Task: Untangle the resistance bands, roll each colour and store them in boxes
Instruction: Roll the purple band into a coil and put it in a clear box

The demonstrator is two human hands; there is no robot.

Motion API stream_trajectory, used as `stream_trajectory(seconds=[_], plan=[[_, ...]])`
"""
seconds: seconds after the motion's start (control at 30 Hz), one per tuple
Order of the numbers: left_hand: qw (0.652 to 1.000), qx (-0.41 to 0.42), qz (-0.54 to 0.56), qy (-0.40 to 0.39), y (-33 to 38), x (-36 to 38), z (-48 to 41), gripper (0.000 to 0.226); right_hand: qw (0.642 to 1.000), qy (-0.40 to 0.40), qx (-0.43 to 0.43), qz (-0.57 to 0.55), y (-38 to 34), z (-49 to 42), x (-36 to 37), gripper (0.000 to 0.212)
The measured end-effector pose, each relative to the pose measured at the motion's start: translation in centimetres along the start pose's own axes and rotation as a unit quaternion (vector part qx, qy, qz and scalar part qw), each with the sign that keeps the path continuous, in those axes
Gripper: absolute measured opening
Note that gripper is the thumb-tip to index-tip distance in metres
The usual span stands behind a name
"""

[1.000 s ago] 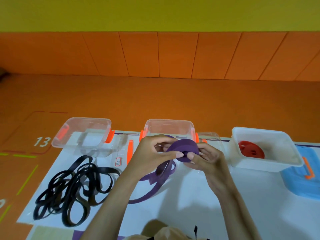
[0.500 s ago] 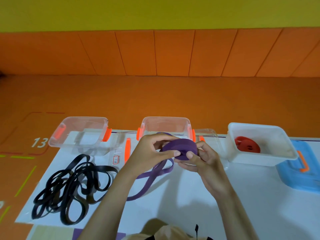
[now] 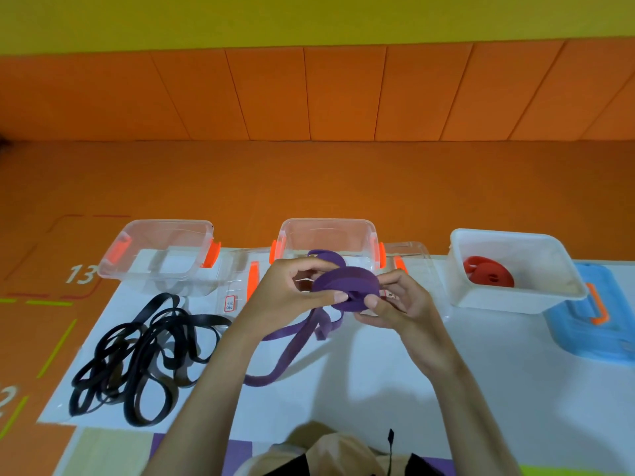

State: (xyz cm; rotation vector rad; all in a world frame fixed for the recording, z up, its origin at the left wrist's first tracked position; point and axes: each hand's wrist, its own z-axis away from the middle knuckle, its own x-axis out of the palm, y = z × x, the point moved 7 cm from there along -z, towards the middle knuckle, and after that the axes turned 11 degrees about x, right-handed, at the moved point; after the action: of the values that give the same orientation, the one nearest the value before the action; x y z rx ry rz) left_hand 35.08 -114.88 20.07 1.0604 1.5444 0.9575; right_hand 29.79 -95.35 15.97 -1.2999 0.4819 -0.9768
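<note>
Holding one purple band [image 3: 347, 286], three boxes [image 3: 154, 235] [image 3: 326, 231] [image 3: 508, 300]

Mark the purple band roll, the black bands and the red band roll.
purple band roll [image 3: 347, 286], head view, outer wrap.
black bands [image 3: 135, 359], head view, middle of tangle.
red band roll [image 3: 488, 271], head view, top face.

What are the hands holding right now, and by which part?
Both hold the purple band by its rolled part: the left hand pinches the roll's left side, the right hand its right side. The loose tail is not held.
</note>
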Motion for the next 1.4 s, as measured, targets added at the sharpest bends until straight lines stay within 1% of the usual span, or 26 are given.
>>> stream_trajectory(seconds=[0.07,0.1,0.2,0.27,0.33,0.4,0.43,0.5,0.57,0.63,0.67,0.77,0.9,1.0,1.1,1.17,1.27,1.33,1.4], plan=[[0.999,0.024,-0.031,-0.013,0.5,-0.2,0.1,0.031,0.999,-0.026,0.017,0.033,0.2,-0.1,0.6,0.027],[0.998,0.042,-0.049,-0.017,1.0,-0.1,0.1,0.031,0.998,-0.026,0.016,0.049,0.0,-0.1,0.7,0.028],[0.995,0.076,-0.063,0.001,2.2,0.4,0.2,0.033,0.997,0.013,-0.032,0.074,-1.4,0.2,0.6,0.026],[0.996,0.075,-0.044,0.031,2.6,0.5,0.3,0.037,0.997,0.026,-0.061,0.031,-1.9,0.5,0.3,0.028],[0.996,0.066,-0.002,0.054,2.7,0.2,0.6,0.040,0.997,0.016,-0.071,-0.036,-1.7,0.8,0.2,0.031],[0.996,0.059,0.026,0.055,2.8,-0.1,0.8,0.038,0.995,-0.011,-0.062,-0.073,-1.0,1.1,0.4,0.031],[0.997,0.056,0.021,0.049,2.7,-0.2,1.0,0.037,0.996,-0.023,-0.046,-0.070,-0.7,1.2,0.5,0.031],[0.998,0.041,-0.026,0.033,2.4,-0.3,1.1,0.035,1.000,-0.018,-0.009,-0.009,-0.1,1.3,0.2,0.030],[0.998,0.019,-0.066,0.008,1.9,0.1,1.2,0.035,0.997,0.016,0.012,0.069,0.1,1.5,-0.5,0.028],[0.997,0.012,-0.075,-0.018,1.8,1.0,1.2,0.033,0.996,0.030,0.018,0.077,0.0,1.8,-0.9,0.033],[0.997,0.013,-0.073,-0.025,1.9,1.4,1.2,0.032,0.997,0.032,0.014,0.068,-0.2,2.0,-0.9,0.030],[0.998,0.013,-0.046,-0.029,2.0,1.8,0.9,0.032,0.998,0.049,-0.014,0.028,-0.7,2.6,-1.0,0.019],[0.999,-0.001,-0.009,-0.035,2.1,1.9,0.9,0.032,0.998,0.052,-0.038,0.013,-1.1,3.1,-1.0,0.020],[0.999,0.006,0.008,-0.032,2.6,1.9,1.0,0.027,0.998,0.048,-0.041,0.026,-1.6,3.2,-0.7,0.022],[0.999,0.006,0.048,0.001,3.1,1.8,1.2,0.024,0.996,0.042,-0.038,0.067,-2.4,3.1,-0.4,0.024],[0.996,-0.006,0.089,0.026,3.2,1.9,1.6,0.024,0.996,0.035,-0.040,0.072,-2.8,3.1,-0.3,0.026],[0.991,-0.017,0.123,0.055,3.3,1.9,2.2,0.025,0.996,0.038,-0.037,0.075,-3.0,3.1,-0.1,0.029],[0.989,-0.022,0.133,0.066,3.3,2.0,2.4,0.025,0.996,0.048,-0.028,0.063,-2.6,3.3,-0.2,0.028],[0.988,-0.024,0.137,0.073,3.6,2.2,2.5,0.024,0.998,0.059,-0.017,0.027,-2.2,3.5,-0.6,0.031]])
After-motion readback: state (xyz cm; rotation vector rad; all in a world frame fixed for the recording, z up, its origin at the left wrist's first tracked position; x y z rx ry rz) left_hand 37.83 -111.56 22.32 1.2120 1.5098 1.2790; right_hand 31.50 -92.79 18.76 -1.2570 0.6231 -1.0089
